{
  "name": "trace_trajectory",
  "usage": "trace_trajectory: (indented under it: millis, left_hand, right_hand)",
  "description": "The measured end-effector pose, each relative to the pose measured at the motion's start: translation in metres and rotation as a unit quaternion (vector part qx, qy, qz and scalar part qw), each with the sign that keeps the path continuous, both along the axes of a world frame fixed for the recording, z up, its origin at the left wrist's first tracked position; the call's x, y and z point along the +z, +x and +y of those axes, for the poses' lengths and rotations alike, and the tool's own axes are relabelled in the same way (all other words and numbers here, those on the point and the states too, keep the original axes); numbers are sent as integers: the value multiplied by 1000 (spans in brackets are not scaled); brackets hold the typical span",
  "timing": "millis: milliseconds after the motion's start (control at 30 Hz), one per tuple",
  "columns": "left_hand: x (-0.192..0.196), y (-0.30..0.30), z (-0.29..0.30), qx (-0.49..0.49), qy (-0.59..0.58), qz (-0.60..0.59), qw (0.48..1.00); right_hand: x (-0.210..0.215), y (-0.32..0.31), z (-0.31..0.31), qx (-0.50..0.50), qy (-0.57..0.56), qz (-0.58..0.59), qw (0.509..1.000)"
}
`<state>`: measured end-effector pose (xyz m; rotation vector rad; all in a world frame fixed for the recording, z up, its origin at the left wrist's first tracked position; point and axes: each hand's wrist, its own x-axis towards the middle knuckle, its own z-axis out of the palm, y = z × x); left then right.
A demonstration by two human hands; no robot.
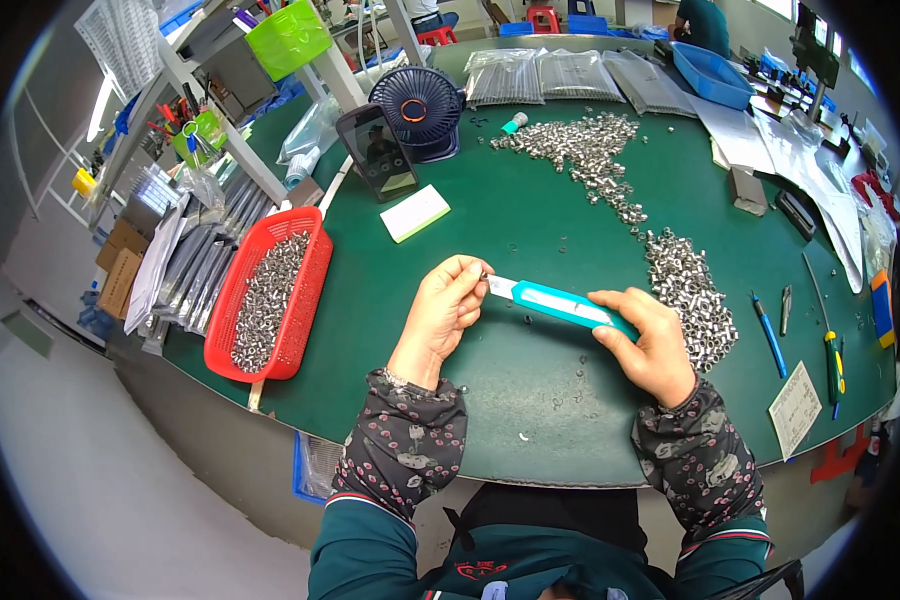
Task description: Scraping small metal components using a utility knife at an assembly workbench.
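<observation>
My right hand (652, 345) is closed around the rear of a teal utility knife (555, 302), held over the middle of the table. The knife's blade is out and points left, toward my left hand (440, 312). Thumb and forefinger of the left hand are pinched on a small metal ring (484, 276), partly hidden by the fingertips. The blade tip is at that ring. To the right lies a thick pile of short metal sleeves (685, 300); a looser heap of the same small metal parts (575, 145) spreads farther back.
A red basket (315, 275) of small metal parts stands at the left. Behind are a phone (378, 150), a dark fan (417, 112) and a white-green pad (414, 213). A blue pen (769, 333), a green-yellow screwdriver (834, 362) and a paper slip (795, 410) lie at the right.
</observation>
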<state>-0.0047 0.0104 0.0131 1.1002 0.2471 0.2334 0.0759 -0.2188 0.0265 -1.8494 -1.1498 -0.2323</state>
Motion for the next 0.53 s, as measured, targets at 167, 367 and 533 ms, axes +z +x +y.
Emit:
trace_trajectory:
  millis: [167,367,533]
  left_hand:
    - [-3,1,6,54,-69,-8,996]
    - [0,4,-1,13,-115,-26,993]
    - [9,14,-33,-15,115,58,992]
  right_hand:
    - [7,7,-5,-86,149,42,984]
    - [5,22,-15,-127,289,186,931]
    - [15,30,-26,-133,426,265,855]
